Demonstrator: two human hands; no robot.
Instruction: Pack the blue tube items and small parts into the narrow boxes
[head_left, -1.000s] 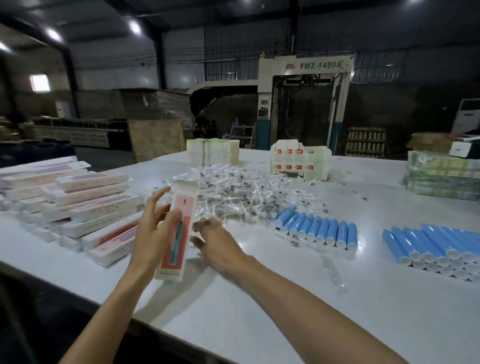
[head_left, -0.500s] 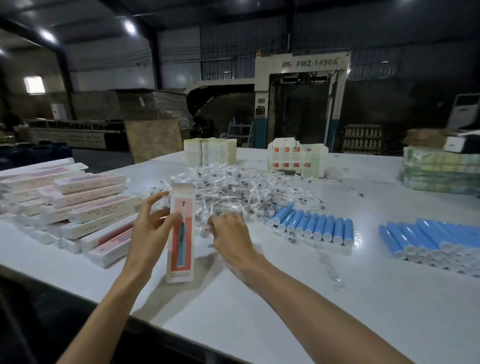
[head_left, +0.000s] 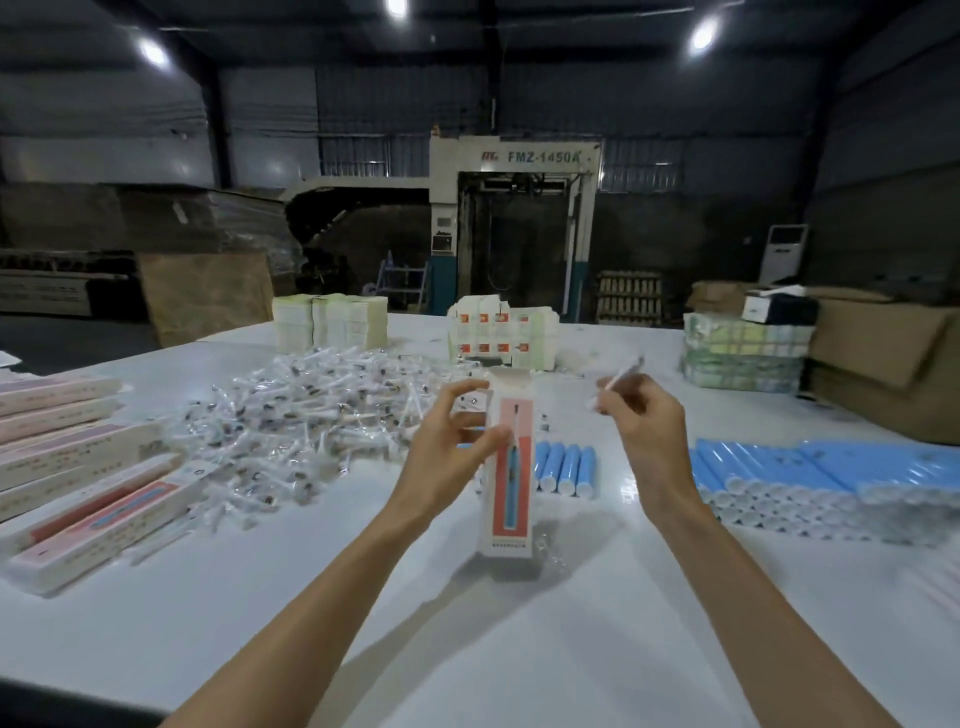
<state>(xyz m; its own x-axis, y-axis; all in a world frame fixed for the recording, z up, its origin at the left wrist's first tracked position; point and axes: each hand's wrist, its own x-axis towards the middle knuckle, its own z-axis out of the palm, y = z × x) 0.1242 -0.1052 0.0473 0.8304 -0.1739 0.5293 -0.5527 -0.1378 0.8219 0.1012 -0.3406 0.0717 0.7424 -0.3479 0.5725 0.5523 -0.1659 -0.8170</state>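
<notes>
My left hand (head_left: 451, 446) grips a narrow white box (head_left: 510, 488) with a red panel, upright on the white table (head_left: 467, 623), its top flap open. To the right and slightly higher, my right hand (head_left: 641, 426) pinches a small wrapped white part (head_left: 618, 382) a little to the right of the box's open top. A row of blue tubes (head_left: 566, 467) lies just behind the box. A larger batch of blue tubes (head_left: 810, 478) lies at the right. A heap of small wrapped parts (head_left: 311, 415) spreads out to the left of the box.
Filled narrow boxes (head_left: 88, 467) are stacked at the left edge. Stacks of flat cartons (head_left: 330, 322) and red-marked ones (head_left: 501, 332) stand at the back, with wrapped bundles (head_left: 743, 353) and brown cardboard cases (head_left: 893, 364) at the right. A large machine stands beyond the table.
My right hand left the parts heap and rose to the right holding one small wrapped part. The box in my left hand moved right toward the centre, and the view tilted up.
</notes>
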